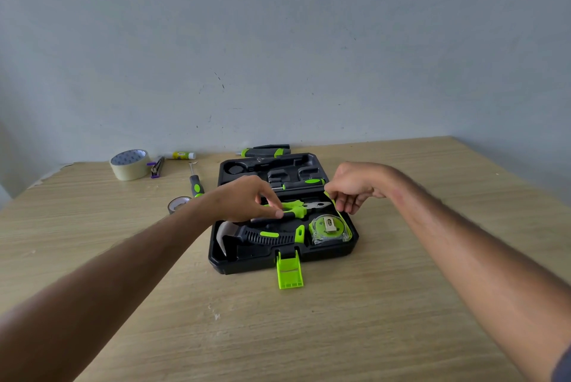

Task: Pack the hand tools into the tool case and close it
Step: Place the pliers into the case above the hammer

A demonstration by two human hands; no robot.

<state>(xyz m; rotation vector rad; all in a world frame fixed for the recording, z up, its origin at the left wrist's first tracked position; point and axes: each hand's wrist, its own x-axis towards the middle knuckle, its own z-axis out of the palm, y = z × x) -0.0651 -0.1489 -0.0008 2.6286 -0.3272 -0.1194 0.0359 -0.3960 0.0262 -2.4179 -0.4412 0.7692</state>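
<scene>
A black tool case [256,264] lies open on the wooden table, its green latch [289,273] hanging over the near edge. In it lie a claw hammer [262,236], a green tape measure [330,228], a screwdriver [304,183] and green-handled pliers [298,208]. My left hand [247,199] presses its fingers on the pliers' handles. Over the case's right edge my right hand [352,185] pinches a thin green strap [333,203] beside the pliers' jaws. A second screwdriver [196,183] lies on the table left of the case. A green-and-black utility knife [265,151] lies behind it.
At the back left stand a roll of beige tape [129,164], a stapler [157,166] and a glue stick [180,155]. A small dark tape roll [177,204] lies near my left forearm. A grey wall rises right behind the table.
</scene>
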